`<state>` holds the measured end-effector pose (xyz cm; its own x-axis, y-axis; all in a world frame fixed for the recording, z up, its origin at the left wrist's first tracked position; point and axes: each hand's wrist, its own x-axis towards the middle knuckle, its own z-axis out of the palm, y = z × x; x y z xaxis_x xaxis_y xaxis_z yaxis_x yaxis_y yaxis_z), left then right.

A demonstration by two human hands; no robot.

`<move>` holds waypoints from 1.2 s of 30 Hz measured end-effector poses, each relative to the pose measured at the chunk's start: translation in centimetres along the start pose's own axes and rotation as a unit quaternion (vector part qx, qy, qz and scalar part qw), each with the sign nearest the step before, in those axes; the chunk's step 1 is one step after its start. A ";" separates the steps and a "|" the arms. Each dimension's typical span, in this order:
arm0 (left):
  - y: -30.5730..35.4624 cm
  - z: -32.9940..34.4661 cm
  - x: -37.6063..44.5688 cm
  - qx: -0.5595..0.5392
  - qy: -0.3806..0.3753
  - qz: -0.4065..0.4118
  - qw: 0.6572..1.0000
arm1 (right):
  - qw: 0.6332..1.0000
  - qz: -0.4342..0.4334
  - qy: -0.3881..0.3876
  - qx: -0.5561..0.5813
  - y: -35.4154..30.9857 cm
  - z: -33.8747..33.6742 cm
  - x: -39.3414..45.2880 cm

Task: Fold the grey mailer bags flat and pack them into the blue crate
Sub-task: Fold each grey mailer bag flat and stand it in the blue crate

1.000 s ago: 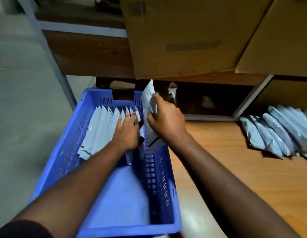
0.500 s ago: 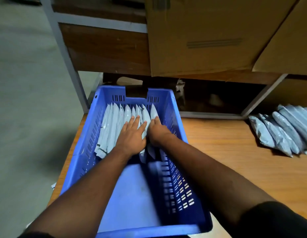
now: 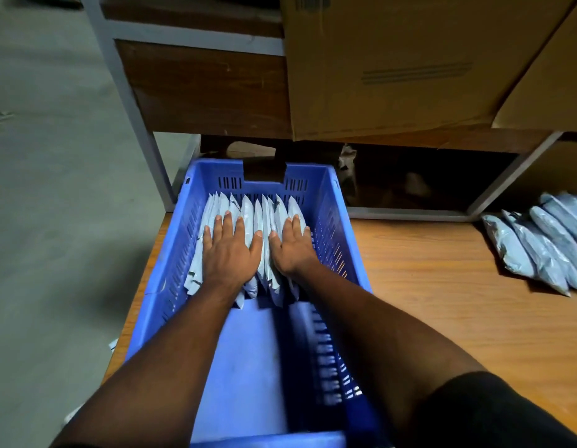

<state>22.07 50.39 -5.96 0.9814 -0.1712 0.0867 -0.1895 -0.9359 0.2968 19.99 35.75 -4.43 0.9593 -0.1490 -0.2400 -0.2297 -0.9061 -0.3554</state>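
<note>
we had both hands down inside the blue crate (image 3: 340, 221), which sat on the wooden counter (image 3: 442, 302) at its left end. our left hand (image 3: 230, 250) lay flat, fingers straight and spread, pressing on the left part of the row of folded grey mailer bags (image 3: 259, 218) that stood on edge, side by side, in the far half of the crate. our right hand (image 3: 292, 248) lay flat too, fingers straight and together, pressing on the bags at the right end of the row, just beside the crate's right wall. neither hand gripped anything. the near half of the crate showed bare floor. a second pile of grey bags (image 3: 539, 247) lay well apart on the counter's far right, beneath cardboard boxes (image 3: 410, 66).
</note>
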 end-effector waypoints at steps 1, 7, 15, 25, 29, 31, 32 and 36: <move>-0.1 0.0 0.1 0.003 -0.009 -0.003 1.000 | 1.000 0.006 -0.003 0.004 0.0 0.5 0.2; -0.2 0.0 0.0 0.026 -0.038 0.001 0.999 | 0.998 0.027 0.003 0.050 0.5 1.1 0.2; 0.8 -2.1 -0.3 -0.062 0.005 0.026 0.998 | 0.996 0.008 0.021 0.090 -1.1 -2.3 -0.2; 16.0 -7.7 -3.6 -0.282 0.090 0.280 0.913 | 0.854 -0.193 0.353 0.331 12.1 -14.2 -13.6; 27.6 -4.9 -6.0 -0.235 0.052 0.407 0.881 | 0.827 -0.158 0.423 0.335 23.4 -14.6 -18.6; 34.3 -2.1 -7.1 -0.193 0.018 0.460 0.866 | 0.824 -0.122 0.451 0.321 29.6 -15.1 -20.8; 37.1 -0.7 -7.5 -0.176 0.002 0.476 0.862 | 0.824 -0.100 0.460 0.316 32.2 -15.2 -21.6; 48.8 7.0 -9.3 -0.172 -0.055 0.497 0.849 | 0.815 0.011 0.485 0.318 44.3 -15.9 -24.9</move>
<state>3.85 4.15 1.09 0.3253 -0.8688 0.3734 -0.9047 -0.1711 0.3901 -11.47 -6.96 0.19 0.5617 -0.6851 0.4638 0.0074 -0.5564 -0.8309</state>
